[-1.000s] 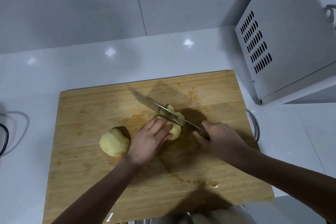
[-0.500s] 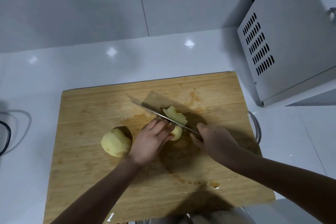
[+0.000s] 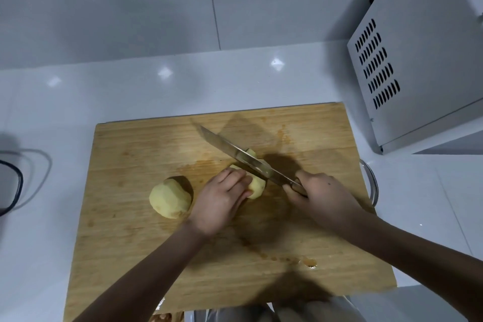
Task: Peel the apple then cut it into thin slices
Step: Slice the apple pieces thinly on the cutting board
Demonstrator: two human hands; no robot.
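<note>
Mid cutting board (image 3: 130, 165), the left hand (image 3: 219, 201) clamps the apple piece (image 3: 257, 188) steady; the right hand (image 3: 322, 198) grips the knife (image 3: 235, 154), blade across it for slicing.

Wood and shiny metal
The cutting board (image 3: 130, 243) is rough wood, the knife (image 3: 235, 155) shiny metal, the counter (image 3: 130, 86) smooth and glossy, the grey box (image 3: 431, 60) matt.

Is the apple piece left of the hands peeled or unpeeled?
Peeled: the apple piece shows only pale yellow flesh, no skin visible.
</note>
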